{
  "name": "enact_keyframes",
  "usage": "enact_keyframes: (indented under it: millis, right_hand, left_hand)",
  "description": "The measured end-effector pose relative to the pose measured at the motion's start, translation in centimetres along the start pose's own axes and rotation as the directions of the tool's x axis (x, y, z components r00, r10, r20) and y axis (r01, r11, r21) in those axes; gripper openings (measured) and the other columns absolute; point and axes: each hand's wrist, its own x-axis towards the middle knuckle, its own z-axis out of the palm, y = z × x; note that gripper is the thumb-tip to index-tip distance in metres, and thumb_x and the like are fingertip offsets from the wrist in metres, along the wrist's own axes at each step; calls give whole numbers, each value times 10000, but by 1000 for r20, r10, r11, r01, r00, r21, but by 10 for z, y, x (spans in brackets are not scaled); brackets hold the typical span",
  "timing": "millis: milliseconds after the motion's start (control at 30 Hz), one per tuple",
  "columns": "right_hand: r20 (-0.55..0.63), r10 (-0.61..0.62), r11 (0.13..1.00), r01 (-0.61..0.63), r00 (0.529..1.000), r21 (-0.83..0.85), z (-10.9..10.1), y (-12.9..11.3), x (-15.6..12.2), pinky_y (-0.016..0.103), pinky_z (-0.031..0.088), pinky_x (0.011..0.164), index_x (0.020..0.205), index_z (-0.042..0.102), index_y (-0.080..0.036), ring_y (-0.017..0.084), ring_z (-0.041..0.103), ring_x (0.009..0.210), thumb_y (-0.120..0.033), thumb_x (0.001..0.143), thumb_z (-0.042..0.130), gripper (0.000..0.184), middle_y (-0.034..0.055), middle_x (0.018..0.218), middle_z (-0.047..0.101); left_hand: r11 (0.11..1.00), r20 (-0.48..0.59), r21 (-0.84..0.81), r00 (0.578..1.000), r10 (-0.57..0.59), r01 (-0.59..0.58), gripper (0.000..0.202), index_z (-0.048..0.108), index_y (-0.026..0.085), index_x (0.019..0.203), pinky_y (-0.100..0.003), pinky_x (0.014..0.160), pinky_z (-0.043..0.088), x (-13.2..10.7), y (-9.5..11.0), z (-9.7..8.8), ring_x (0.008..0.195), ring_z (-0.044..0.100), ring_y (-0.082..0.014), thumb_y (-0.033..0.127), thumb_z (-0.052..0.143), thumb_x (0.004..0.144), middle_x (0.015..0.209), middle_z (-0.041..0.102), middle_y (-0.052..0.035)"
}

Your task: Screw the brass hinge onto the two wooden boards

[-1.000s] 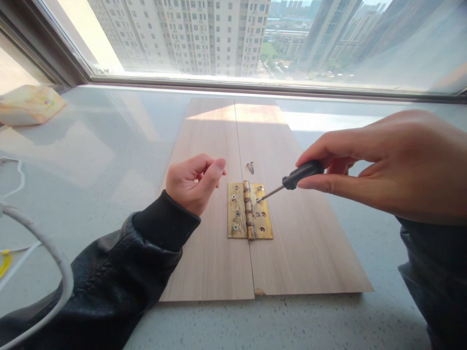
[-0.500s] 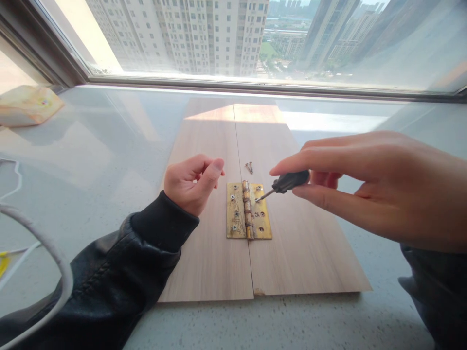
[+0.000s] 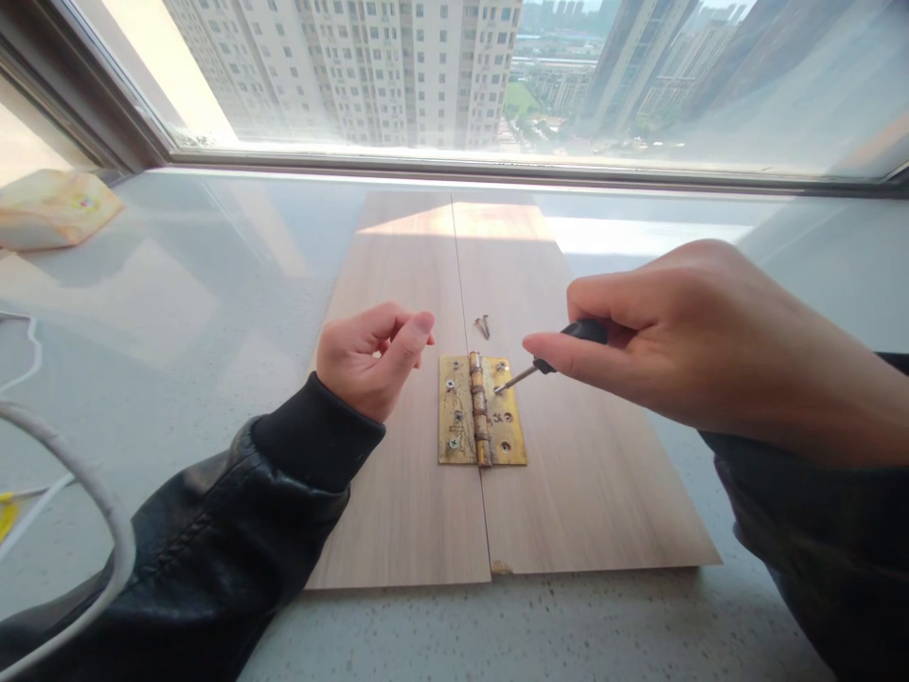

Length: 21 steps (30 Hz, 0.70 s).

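A brass hinge (image 3: pixel 482 423) lies across the seam of two light wooden boards (image 3: pixel 568 474) on a pale sill. My right hand (image 3: pixel 674 341) is closed round a black-handled screwdriver (image 3: pixel 561 349), whose metal tip rests on the hinge's right leaf near its upper screw hole. My left hand (image 3: pixel 369 355) rests on the left board just left of the hinge, fingers curled in a loose pinch; what it holds, if anything, is hidden. Two loose screws (image 3: pixel 483 326) lie on the right board just above the hinge.
A large window runs along the far edge of the sill. A yellowish packet (image 3: pixel 53 208) lies at the far left. White cables (image 3: pixel 92 493) curve over the sill at the near left.
My right hand has turned and closed more tightly round the screwdriver handle, its fingers rolling over it. The tip stays on the hinge. My left hand has hardly moved.
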Motion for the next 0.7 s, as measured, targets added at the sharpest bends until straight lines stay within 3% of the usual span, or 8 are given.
enact_keyframes:
  millis: [67, 167, 300, 400, 700]
  right_hand:
    - [-8, 53, 999, -53, 999, -10, 2, 1, 0, 311, 193, 499, 482, 436, -215, 88, 219, 403, -585, 810, 573, 513, -38, 400, 263]
    - [-43, 64, 998, -63, 997, 19, 3, 3, -1, 311, 262, 509, 745, 664, -237, 122, 373, 430, -514, 814, 602, 292, -20, 464, 463]
    - [24, -71, 991, 68, 997, 118, -3, 6, -6, 285, 335, 502, 951, 689, -258, 132, 520, 520, -433, 848, 580, 231, -14, 637, 619]
    - [108, -111, 991, 102, 988, 85, -10, 6, -8, 268, 362, 516, 1049, 672, -269, 123, 551, 563, -335, 890, 529, 223, -23, 710, 654]
    - [96, -115, 993, 115, 989, 7, -12, 6, -7, 271, 323, 481, 897, 689, -267, 121, 505, 485, -368, 881, 513, 203, -49, 593, 615]
  left_hand:
    - [1000, -4, -7, 1000, -3, 3, 290, 632, 179, 590, -228, 458, 358, 0, 0, 1, 440, 437, -63, 307, 600, 848, 455, 522, 43]
    - [1000, -4, -10, 1000, -14, 14, 285, 632, 175, 590, -224, 459, 355, -1, 0, 1, 441, 438, -60, 302, 603, 843, 454, 522, 44]
    - [1000, -2, -12, 1000, -23, 23, 283, 635, 166, 597, -219, 467, 358, -1, 2, 0, 446, 443, -53, 301, 602, 844, 463, 522, 47]
    - [999, 17, -5, 999, -35, 35, 288, 634, 165, 600, -219, 468, 364, 0, 4, -1, 451, 448, -57, 303, 598, 851, 468, 526, 45]
    - [1000, 39, 20, 999, -22, 21, 295, 630, 170, 596, -223, 461, 366, 0, 4, -3, 451, 443, -63, 304, 594, 857, 470, 532, 40]
